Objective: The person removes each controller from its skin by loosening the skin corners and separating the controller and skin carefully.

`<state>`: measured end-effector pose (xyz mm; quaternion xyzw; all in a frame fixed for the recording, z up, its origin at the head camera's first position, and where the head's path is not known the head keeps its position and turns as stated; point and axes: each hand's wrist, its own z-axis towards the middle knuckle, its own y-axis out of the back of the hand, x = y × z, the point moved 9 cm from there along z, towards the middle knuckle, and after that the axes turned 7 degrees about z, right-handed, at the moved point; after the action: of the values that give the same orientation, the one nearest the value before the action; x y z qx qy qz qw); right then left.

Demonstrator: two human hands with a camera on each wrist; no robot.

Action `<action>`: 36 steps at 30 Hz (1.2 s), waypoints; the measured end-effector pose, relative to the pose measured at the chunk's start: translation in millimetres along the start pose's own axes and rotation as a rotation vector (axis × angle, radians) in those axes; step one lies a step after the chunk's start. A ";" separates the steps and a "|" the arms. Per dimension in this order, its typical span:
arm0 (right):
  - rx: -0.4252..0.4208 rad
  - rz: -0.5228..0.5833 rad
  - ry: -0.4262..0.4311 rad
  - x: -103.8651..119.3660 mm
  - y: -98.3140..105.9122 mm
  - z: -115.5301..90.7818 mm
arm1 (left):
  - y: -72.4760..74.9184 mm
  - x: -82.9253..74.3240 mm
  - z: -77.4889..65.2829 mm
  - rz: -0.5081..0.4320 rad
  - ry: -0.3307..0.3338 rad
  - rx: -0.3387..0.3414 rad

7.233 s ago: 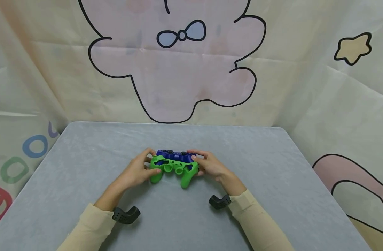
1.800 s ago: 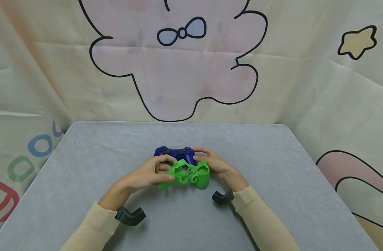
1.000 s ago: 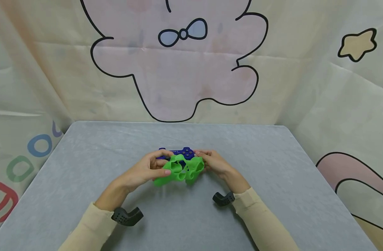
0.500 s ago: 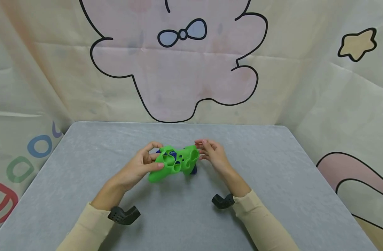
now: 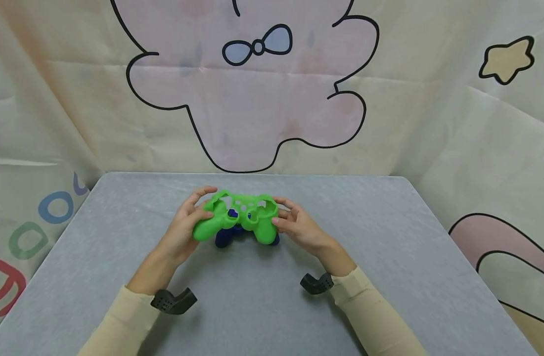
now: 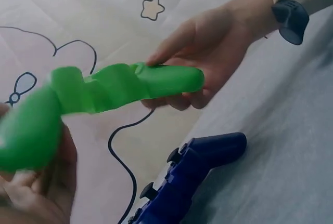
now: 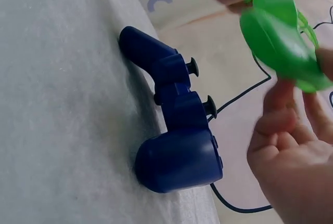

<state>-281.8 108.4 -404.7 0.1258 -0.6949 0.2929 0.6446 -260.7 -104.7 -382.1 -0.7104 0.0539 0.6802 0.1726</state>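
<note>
Both hands hold a green silicone controller cover [image 5: 265,230] raised over the table. My left hand [image 5: 179,231] grips its left end, thumb on the near side. My right hand [image 5: 304,231] pinches the other end between thumb and fingers. Below the cover, and apart from it, a blue game controller [image 5: 224,238] rests on the table with its black thumbsticks up. From the head, the cover hides most of this controller. Both wrist views show the gap between the cover [image 6: 117,86] and the controller [image 7: 179,159].
A grey cloth-covered table [image 5: 365,222] spreads around the hands. Behind it hangs a pale curtain [image 5: 414,99] with cartoon drawings. A black wrist device [image 5: 174,301] sits at the left cuff, another [image 5: 316,284] at the right.
The right hand let go of the blue controller, opened, and now pinches the cover. The cover has risen and shifted left and away, over the controller; the left hand kept its hold.
</note>
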 end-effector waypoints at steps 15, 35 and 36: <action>-0.166 -0.073 0.105 17.2 6.9 -2.2 | 8.7 14.9 3.7 0.369 0.131 -0.141; -0.217 -0.145 0.151 34.5 2.8 -7.0 | 3.5 4.7 0.2 0.428 0.086 -0.083; -0.226 -0.149 0.153 35.3 4.1 -6.9 | 2.5 3.3 0.2 0.410 0.068 -0.069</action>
<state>-283.2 122.7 -371.5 0.0810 -0.6610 0.1731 0.7257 -261.4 -106.5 -385.8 -0.7125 0.1799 0.6781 0.0042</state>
